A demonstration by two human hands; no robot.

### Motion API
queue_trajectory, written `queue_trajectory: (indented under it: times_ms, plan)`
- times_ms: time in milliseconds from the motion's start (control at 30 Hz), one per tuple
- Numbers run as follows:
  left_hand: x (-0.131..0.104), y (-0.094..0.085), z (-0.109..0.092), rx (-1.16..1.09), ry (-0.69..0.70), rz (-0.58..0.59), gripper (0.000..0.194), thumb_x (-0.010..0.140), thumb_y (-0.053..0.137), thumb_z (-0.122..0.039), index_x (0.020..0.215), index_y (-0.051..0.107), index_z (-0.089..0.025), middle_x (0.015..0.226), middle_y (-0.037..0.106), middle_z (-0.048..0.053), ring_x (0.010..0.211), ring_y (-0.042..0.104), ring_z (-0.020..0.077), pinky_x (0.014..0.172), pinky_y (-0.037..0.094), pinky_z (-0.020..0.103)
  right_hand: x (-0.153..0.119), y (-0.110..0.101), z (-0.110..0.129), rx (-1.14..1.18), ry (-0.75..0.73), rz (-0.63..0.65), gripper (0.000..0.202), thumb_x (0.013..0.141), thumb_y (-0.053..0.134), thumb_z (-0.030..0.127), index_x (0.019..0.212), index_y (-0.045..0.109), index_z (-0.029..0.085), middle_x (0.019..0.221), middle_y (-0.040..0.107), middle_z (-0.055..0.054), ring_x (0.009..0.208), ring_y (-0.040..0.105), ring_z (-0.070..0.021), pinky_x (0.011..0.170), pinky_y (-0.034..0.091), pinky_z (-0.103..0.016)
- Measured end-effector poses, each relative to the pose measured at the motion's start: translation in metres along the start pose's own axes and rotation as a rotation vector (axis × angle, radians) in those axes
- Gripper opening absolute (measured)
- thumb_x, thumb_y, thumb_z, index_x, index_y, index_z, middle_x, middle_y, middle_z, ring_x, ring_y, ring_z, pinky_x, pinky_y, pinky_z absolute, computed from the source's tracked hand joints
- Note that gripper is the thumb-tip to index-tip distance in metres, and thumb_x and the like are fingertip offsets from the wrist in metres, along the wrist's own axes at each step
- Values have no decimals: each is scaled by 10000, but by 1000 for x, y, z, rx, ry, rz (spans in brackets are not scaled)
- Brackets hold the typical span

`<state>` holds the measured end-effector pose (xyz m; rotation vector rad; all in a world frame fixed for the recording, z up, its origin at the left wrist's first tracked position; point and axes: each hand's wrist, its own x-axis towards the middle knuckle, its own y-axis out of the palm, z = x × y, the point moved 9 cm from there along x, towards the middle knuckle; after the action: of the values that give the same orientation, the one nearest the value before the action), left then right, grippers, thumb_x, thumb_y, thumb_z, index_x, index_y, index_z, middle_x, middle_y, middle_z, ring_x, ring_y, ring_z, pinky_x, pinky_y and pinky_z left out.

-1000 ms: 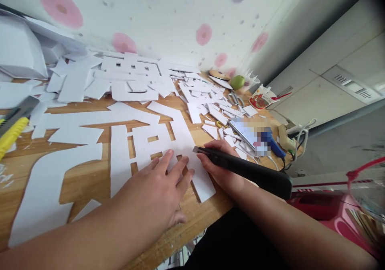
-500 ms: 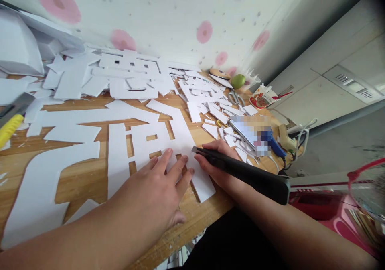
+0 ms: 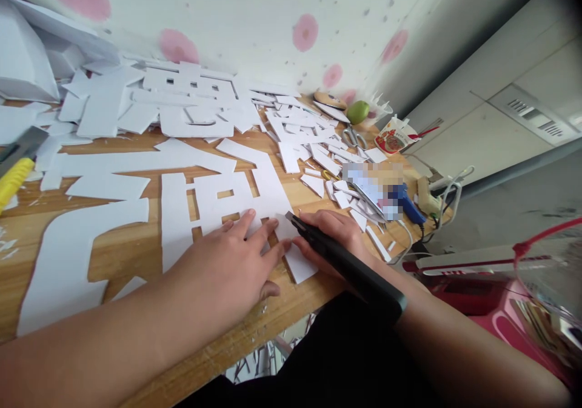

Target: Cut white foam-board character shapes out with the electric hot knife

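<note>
My left hand [image 3: 236,253] lies with fingers spread, pressing on a white foam-board cutout [image 3: 273,196] that has several square openings. In my right hand [image 3: 334,232] is a black utility knife [image 3: 345,268], gripped near its front end. Its blade tip is close to the cutout's right strip, just right of my left fingertips; whether it touches the board I cannot tell. Curved white cut pieces [image 3: 59,262] lie to the left of the cutout, and a long white piece [image 3: 136,161] lies behind it.
White offcuts [image 3: 300,129] are heaped along the wall. A yellow-handled cutter [image 3: 16,180] is at the far left. Scissors [image 3: 354,138], a green fruit [image 3: 357,112], a paper cup [image 3: 391,135] and a blue glue gun [image 3: 409,205] with cables stand right. The wooden table's front edge [image 3: 227,359] runs near my body.
The knife's blade end has shifted slightly left, and its rear end has swung down and left. My left hand keeps its spread hold on the cutout. The whole view has shifted a little.
</note>
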<state>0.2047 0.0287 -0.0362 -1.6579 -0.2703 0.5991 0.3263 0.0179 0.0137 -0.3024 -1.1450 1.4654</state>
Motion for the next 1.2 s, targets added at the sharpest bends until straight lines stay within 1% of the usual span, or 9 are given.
queue_trajectory:
  times_ms: [233,367,500,700,800,933,1033,1133,1200]
  plan:
    - [-3,-3,-1,-13,2,-77,685,877,748,-367,1505,498,-259,1588,426,173,1457,363,502,1084,466,671,-4,-3,11,-41,-48,45,219,895,664,260,1107,670,203,780,707,-32,663,658,-170,649,541,-295]
    - [-1,-5,-1,14,5,-108,660,890,731,-364,1502,503,-269,1596,418,164,1443,382,505,1062,479,654,-9,-5,14,-53,-74,33,198,904,652,271,1089,665,202,778,709,-35,676,663,-172,660,539,-294]
    - [-1,-4,1,-8,7,-123,635,891,731,-358,1487,522,-290,1580,451,157,1427,411,495,1047,486,642,-14,-5,12,-48,-29,49,191,905,645,295,1077,676,215,767,701,-26,672,657,-168,656,537,-292]
    - [-3,-2,2,7,6,-105,630,904,713,-359,1495,513,-270,1594,427,155,1459,363,498,1089,462,643,-24,-7,11,-29,93,70,157,902,654,331,1040,699,269,807,717,-34,732,681,-189,696,562,-312]
    - [-2,-4,1,28,-1,-82,620,929,672,-375,1513,484,-283,1601,421,150,1456,374,489,1024,521,638,-31,-12,19,-41,109,65,130,890,665,322,1005,706,280,788,714,-35,720,679,-200,694,570,-328]
    - [-2,-8,-1,63,3,-78,601,940,660,-371,1508,487,-279,1596,432,153,1445,392,478,993,548,612,-42,-19,38,-59,29,68,154,895,645,242,1044,684,239,703,681,-20,578,625,-170,566,533,-303]
    - [-3,-7,-1,83,15,-94,593,927,683,-372,1486,509,-275,1576,461,157,1413,429,475,968,561,587,-53,-26,48,-56,-1,49,194,867,665,205,1059,678,226,674,666,-18,547,614,-169,512,507,-291]
    - [-5,-10,-1,106,53,-164,562,937,674,-359,1469,518,-263,1549,490,159,1378,461,465,970,558,570,-70,-35,51,-51,32,6,234,841,684,203,1069,685,254,665,670,-14,545,627,-182,510,517,-300]
    - [-6,-9,-2,129,78,-190,549,955,652,-345,1474,505,-247,1535,498,169,1366,468,458,981,551,564,-81,-44,44,-32,106,-31,235,831,718,238,1061,694,277,675,680,-12,539,633,-184,498,515,-299]
